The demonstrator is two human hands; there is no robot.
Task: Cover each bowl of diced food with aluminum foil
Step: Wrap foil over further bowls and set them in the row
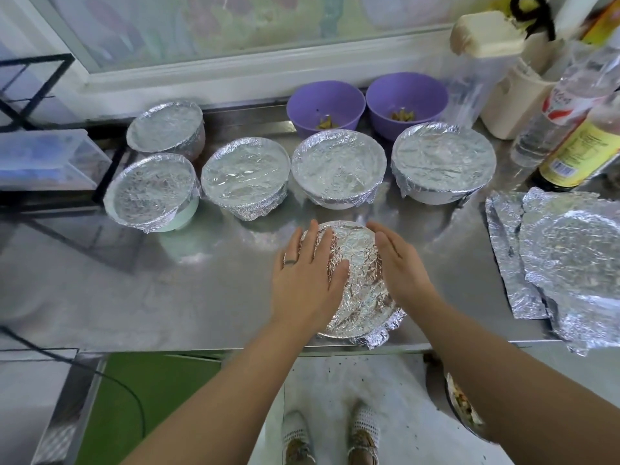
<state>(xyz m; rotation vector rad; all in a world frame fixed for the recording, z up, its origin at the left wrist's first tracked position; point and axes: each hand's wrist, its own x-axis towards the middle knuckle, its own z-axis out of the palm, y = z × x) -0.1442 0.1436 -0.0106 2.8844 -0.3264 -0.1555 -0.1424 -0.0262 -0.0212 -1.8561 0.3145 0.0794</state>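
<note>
Left hand (307, 273): pressed flat, fingers straight, on the near bowl's foil top.
Right hand (399, 263): lay open against that bowl's right side.
Near bowl (359, 283): stood at the counter (167, 280) front edge, foil nearly moulded down.
Five covered bowls (339, 162): stood behind, finished.
Two purple bowls (325, 102): sat at the back, uncovered, left to do.
Foil sheets (567, 263): lay crumpled to the right, well apart.
Bottles (570, 146): crowded the far right, off the reaching path.

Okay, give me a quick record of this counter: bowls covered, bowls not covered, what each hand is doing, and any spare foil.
covered bowls: five, behind the hands
front bowl: foil-wrapped, near the counter edge, between both hands
left hand: flat on the foil top, fingers straight
right hand: against the bowl's right side, fingers straight
purple bowls: two, uncovered, a little food inside
spare foil: crumpled sheets, far right
</note>
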